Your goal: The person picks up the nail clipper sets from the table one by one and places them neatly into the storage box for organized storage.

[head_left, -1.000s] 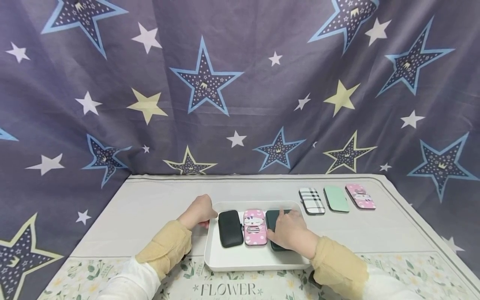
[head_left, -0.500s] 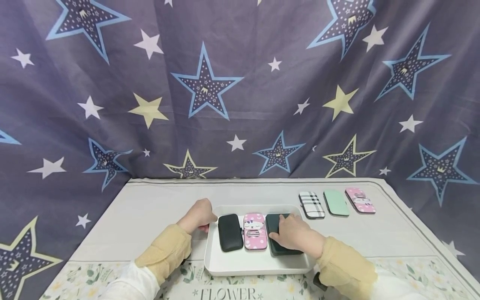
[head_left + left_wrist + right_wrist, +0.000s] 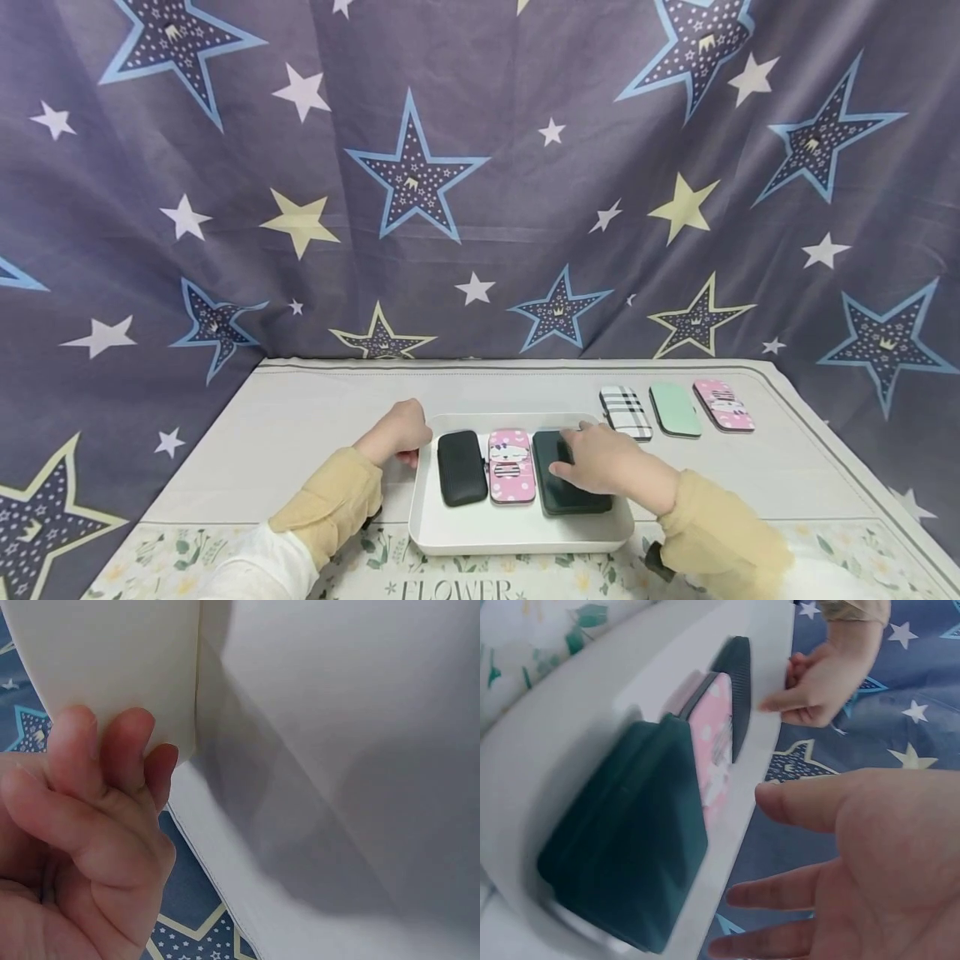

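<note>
In the head view a white tray (image 3: 517,529) holds three zip cases side by side: a black case (image 3: 462,468), a pink case with a cartoon animal (image 3: 512,487), and a larger dark green case (image 3: 570,493) on the right. My left hand (image 3: 397,429) grips the tray's left wall; in the left wrist view its fingertips (image 3: 75,724) lie against the outer side. Above the green case hovers my right hand (image 3: 603,458). The right wrist view shows its fingers spread, apart from the dark green case (image 3: 637,832), with nothing held.
Behind the tray's right side, a plaid case (image 3: 626,412), a mint green case (image 3: 675,408) and another pink case (image 3: 723,406) lie in a row. A starry curtain (image 3: 480,208) hangs behind the table. The front of the tablecloth (image 3: 187,554) has a floral print.
My right hand has shifted right and lifted off the dark green case, which now lies fully in view, flat in the tray's right part. My left hand stays at the tray's left wall.
</note>
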`<action>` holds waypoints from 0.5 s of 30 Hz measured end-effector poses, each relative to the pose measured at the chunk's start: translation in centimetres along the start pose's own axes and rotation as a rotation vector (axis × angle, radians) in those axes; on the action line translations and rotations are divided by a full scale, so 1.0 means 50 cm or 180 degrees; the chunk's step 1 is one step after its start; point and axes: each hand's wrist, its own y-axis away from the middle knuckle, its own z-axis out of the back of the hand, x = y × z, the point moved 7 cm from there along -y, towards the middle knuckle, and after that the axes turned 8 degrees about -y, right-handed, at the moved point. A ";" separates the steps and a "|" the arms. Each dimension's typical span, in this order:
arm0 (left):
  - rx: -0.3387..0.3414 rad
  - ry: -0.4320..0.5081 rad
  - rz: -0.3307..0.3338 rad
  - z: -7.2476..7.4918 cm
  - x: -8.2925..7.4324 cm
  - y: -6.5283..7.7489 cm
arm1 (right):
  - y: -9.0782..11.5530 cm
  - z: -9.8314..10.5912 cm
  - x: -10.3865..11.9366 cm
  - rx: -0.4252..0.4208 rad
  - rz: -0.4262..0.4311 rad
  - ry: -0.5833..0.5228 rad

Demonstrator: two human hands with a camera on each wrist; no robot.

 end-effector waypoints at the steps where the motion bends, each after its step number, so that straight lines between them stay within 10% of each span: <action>1: 0.0020 0.0021 -0.0001 0.000 0.001 0.000 | 0.002 0.007 0.000 -0.0002 0.0006 0.0000; 7: 0.0061 0.0061 -0.0022 0.003 -0.002 0.003 | 0.008 0.047 -0.006 -0.0193 0.0065 0.0053; 15: -0.0029 -0.0034 0.0020 0.004 -0.003 0.008 | 0.007 0.129 -0.009 -0.1289 0.0611 -0.0076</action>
